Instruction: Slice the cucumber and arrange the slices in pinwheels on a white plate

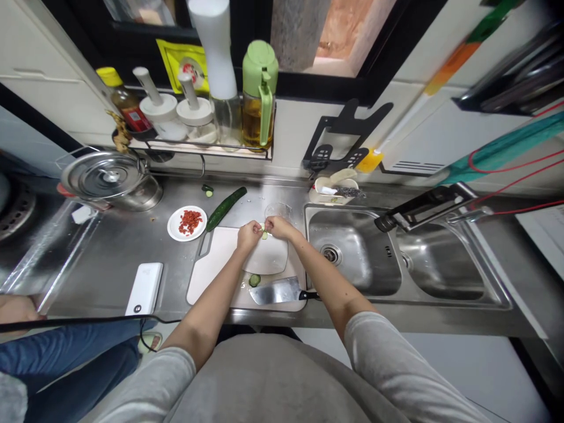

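left hand: (249,234) fingers bent and drawn together at the far part of the plate; can't tell if it grips a slice.
right hand: (279,227) fingers curled, tips turned inward toward the left; grip on a slice also unclear.
cucumber slices: (264,235) pale green, between the two sets of fingertips, near the plate's far edge.
step: my read, arranging slices on the plate by hand.
next move: likely calls for a light fingertip pinch and careful placement, no pushing on neighbouring slices.
arms: both reach forward over the board, converging at the hands; left forearm crosses the board, right one passes above the knife handle.
plate: (271,261) white, on the cutting board (211,258), mostly bare.
near side: slice stack (254,280) beside the knife (275,291), blade pointing left.
far side: clear bowl (278,210) just beyond the right hand; whole cucumber (226,210) left, by red bits on a round dish (173,231).
right: sink (352,258).
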Motion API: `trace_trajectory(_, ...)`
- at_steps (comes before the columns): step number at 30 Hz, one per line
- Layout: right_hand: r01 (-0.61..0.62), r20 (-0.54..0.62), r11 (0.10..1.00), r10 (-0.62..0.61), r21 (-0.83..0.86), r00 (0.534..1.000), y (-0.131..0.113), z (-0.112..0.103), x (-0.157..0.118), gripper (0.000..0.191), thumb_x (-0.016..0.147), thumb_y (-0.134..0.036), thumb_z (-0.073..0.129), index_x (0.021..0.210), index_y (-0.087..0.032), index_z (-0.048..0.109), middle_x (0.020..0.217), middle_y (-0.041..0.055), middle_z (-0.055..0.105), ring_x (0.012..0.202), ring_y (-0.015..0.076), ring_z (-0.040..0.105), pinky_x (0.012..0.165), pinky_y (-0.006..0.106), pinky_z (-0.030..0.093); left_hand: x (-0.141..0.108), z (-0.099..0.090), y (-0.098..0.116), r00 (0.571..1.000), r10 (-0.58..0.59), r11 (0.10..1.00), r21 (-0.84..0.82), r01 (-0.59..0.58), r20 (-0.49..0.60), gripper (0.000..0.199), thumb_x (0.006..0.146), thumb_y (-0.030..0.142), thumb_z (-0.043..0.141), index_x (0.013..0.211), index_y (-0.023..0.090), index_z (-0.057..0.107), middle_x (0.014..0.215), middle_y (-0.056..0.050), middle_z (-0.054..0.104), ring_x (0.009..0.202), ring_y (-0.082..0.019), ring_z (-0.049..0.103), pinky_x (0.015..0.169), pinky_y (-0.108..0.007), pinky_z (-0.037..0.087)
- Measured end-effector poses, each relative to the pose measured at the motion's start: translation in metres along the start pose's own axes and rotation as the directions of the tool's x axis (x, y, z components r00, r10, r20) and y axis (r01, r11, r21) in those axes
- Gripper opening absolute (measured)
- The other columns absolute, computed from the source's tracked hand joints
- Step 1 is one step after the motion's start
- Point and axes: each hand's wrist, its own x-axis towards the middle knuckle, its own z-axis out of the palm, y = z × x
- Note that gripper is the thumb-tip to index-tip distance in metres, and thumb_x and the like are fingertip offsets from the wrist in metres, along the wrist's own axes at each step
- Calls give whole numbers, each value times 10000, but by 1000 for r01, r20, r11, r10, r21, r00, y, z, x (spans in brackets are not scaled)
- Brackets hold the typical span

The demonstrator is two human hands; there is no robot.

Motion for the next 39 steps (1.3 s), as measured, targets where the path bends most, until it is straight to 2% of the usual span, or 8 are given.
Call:
trace_trajectory(9, -38, 8, 996, 39, -76, 999, -8, -7, -3, 166, 793, -172, 528, 894, -175, 660, 854, 24, 676, 702, 111, 517, 608, 188, 330, 1, 0, 4, 1000, -18, 999, 34, 17, 25, 103, 719, 231, 626, 811, 227, 671, 754, 7, 686, 738, -134, 610, 700, -218, 414)
trace_trajectory(14, -71, -5, 992, 71, -108, 997, -8, -5, -2, 185, 797, -183, 519, 906, -185, 669, 911, 45, 687, 717, 126, 539, 607, 199, 336, 1, 1, 5, 1000, 0, 996, 90, -3, 29, 108, 735, 233, 620, 817, 233, 690, 764, -5, 686, 759, -150, 605, 706, -229, 414)
trace_trajectory(22, -70, -21, 987, 68, -142, 997, -9, -1, 0, 146, 800, -193, 552, 877, -192, 676, 897, 58, 688, 754, 145, 571, 619, 206, 343, 2, 1, 3, 998, 57, 989, 133, -56, -9, 116, 733, 222, 638, 816, 219, 719, 883, -45, 653, 791, -166, 592, 739, -247, 434)
trace_trajectory(32, -80, -25, 989, 77, -124, 997, -10, -1, 0, 136, 794, -193, 559, 879, -193, 664, 913, 60, 678, 749, 147, 558, 611, 214, 336, 1, 2, 2, 999, 43, 992, 122, -42, -8, 108, 741, 218, 632, 811, 216, 715, 897, -41, 608, 785, -154, 575, 741, -243, 430)
trace_trajectory(39, -96, -32, 988, 93, -118, 995, -10, 0, -1, 155, 799, -179, 548, 906, -196, 660, 911, 48, 679, 724, 135, 547, 599, 204, 326, 1, 2, 1, 999, 45, 990, 131, -43, -16, 161, 733, 225, 648, 891, 225, 681, 866, -26, 603, 762, -153, 568, 720, -244, 420)
